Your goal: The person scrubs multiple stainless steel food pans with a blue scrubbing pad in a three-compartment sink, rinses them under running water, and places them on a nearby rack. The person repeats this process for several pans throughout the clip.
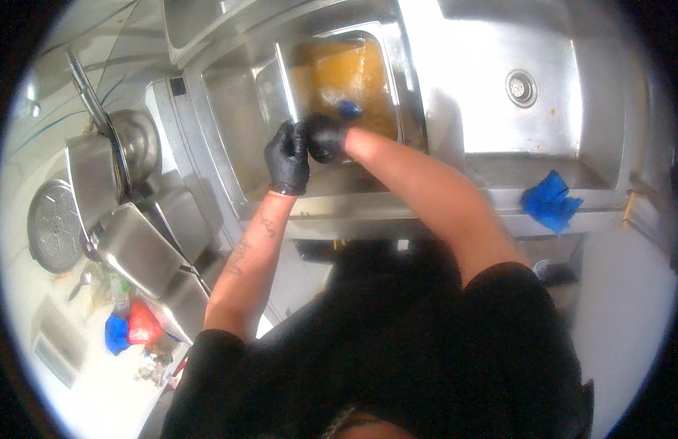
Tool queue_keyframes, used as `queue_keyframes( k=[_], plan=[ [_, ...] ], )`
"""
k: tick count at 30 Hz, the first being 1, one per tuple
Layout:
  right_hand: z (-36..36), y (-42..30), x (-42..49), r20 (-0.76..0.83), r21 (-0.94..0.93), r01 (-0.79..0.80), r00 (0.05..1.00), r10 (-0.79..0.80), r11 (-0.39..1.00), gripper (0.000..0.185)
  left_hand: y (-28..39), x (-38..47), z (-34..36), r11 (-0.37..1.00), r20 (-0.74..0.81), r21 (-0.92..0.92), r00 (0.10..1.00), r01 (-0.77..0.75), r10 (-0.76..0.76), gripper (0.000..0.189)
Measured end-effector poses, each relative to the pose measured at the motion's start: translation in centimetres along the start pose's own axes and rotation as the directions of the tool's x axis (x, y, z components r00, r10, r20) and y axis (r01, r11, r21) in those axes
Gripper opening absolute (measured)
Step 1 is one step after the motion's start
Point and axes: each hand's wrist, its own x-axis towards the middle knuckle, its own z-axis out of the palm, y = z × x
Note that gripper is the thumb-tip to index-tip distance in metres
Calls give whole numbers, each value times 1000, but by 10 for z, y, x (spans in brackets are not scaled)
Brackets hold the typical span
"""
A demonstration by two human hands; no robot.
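Observation:
My left hand (288, 159), in a black glove, grips the near end of a bright straight metal rim (285, 82). The rim seems to belong to a steel pan inside the sink compartment (223, 115); its full outline is unclear. Close beside it is my right hand (327, 138), also black-gloved, its fingers largely hidden. Just beyond the right hand sits a small blurred blue item (348, 108); whether I hold it cannot be told. Amber-brown, wet-looking colour (350, 68) covers the area behind it.
To the right is another steel basin (509, 49) with a round drain (520, 88). A crumpled blue cloth or glove (553, 202) lies on its front ledge. Steel pans (141, 247), a perforated round tray (56, 226) and a red bag-like item (144, 322) crowd the left counter.

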Motion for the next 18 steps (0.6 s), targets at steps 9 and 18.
queue_keyframes(
  k=[9,18],
  plan=[
    [1,-17,-14,-181,67,125,977,-111,990,14,-10,0,0,999,-17,-19,999,-29,29,22],
    [32,98,13,-302,320,-277,876,375,906,37,6,2,-4,1000,2,-29,1000,11,-11,17]
  ],
)
